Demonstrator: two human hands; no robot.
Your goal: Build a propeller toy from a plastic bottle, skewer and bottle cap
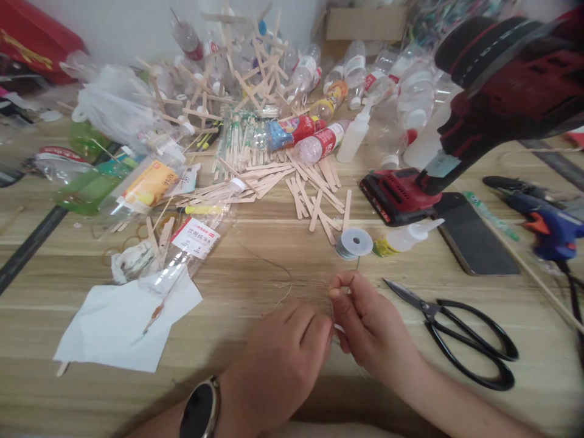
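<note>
My left hand (pixel 285 356), with a watch on its wrist, is closed, and its fingers hide what they grip. Close beside it, my right hand (pixel 371 325) pinches a thin thread between thumb and forefinger. A small white piece (pixel 338 328) shows between the two hands, mostly covered. From just behind the right hand, the spool (pixel 356 243) trails a greenish strand down toward the fingers. Another thin loose strand (pixel 291 277) curves over the table beyond my left hand. Black-handled scissors (pixel 431 311) lie partly open to the right of my right hand.
A glue bottle (pixel 401 237), a phone (pixel 474 234), a red power tool (pixel 401 194) and a blue glue gun (pixel 552 228) occupy the right. Wooden sticks (pixel 314 194) and plastic bottles pile up behind. At left, a clear bottle (pixel 196 237) overlaps white paper (pixel 114 328).
</note>
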